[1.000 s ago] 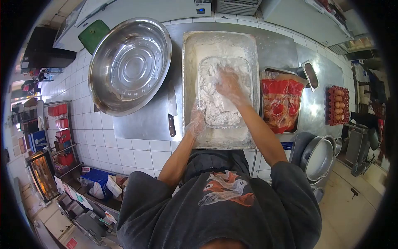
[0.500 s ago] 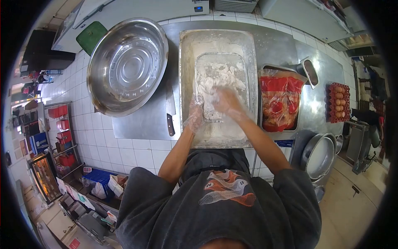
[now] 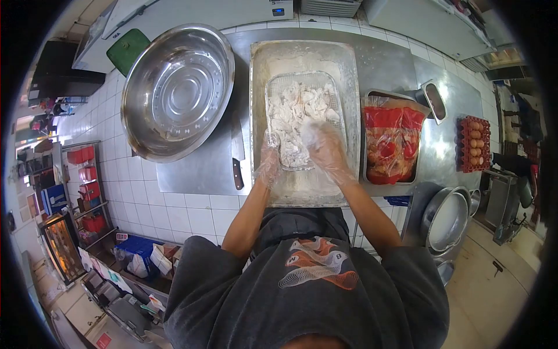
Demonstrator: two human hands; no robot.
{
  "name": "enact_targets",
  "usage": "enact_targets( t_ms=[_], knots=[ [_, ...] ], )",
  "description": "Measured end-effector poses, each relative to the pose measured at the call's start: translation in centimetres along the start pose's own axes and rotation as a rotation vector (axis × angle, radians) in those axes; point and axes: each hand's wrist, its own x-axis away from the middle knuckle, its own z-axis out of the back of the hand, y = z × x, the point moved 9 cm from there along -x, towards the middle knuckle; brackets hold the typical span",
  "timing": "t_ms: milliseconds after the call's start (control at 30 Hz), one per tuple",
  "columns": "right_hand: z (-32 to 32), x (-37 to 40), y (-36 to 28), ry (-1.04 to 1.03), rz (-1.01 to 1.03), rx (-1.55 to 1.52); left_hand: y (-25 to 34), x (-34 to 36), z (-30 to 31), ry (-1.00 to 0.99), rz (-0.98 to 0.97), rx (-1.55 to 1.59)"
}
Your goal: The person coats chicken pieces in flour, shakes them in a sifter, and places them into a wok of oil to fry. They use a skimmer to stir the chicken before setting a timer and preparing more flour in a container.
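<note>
A metal wire basket (image 3: pixel 340 96) sits inside a large flour-dusted tray (image 3: pixel 352 75), holding a heap of flour-coated pieces (image 3: pixel 302 102). My left hand (image 3: pixel 270 152), in a clear plastic glove, grips the basket at its left front side, its fingertips dusted white. My right hand (image 3: pixel 326 148), also gloved, is over the front right part of the basket at the coated pieces. Motion smears its fingers, so what they hold does not show.
Left of the tray lie a knife (image 3: pixel 238 157) and a big steel bowl (image 3: pixel 131 93). To the right stand a metal pan (image 3: pixel 368 174) with a red-printed plastic bag (image 3: pixel 392 136), a small steel container (image 3: pixel 435 102) and a red egg tray (image 3: pixel 475 143). A round pot (image 3: pixel 433 224) stands at lower right.
The basket has shifted slightly left, with the coated pieces now covering more of its mesh. My right hand has moved a little right and toward me. My left hand has shifted slightly left.
</note>
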Motion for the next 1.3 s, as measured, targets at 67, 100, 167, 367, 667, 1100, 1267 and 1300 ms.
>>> enact_targets(
  t_ms=[67,100,167,367,667,1100,1267,1300],
  knots=[
    [1.4,0.8,0.4,0.157,-0.098,-0.076,0.4,-0.3,0.0,0.004,-0.028,0.010],
    [0.2,1.3,0.3,0.006,-0.135,-0.103,0.6,-0.8,0.1,0.003,-0.064,0.004],
    [-1.9,4.0,0.3,-0.313,-0.217,-0.154,0.1,-1.5,0.7,0.009,-0.085,0.022],
    [-12.1,9.3,5.4,-0.504,-0.128,0.183,-0.2,-3.4,1.7,0.007,-0.115,0.027],
    [-17.6,10.9,8.3,-0.699,-0.305,0.135,-0.1,-2.8,1.1,0.005,-0.092,0.072],
    [-2.1,-7.0,3.9,-0.327,-0.305,-0.092,-2.1,0.1,1.3,0.000,-0.075,0.124],
    [-3.5,-9.0,4.9,-0.057,-0.129,0.205,-3.7,0.3,3.3,0.012,-0.132,-0.033],
    [-4.0,-8.6,4.8,-0.076,-0.150,0.184,-2.9,0.6,2.6,0.023,-0.130,0.000]
  ],
)
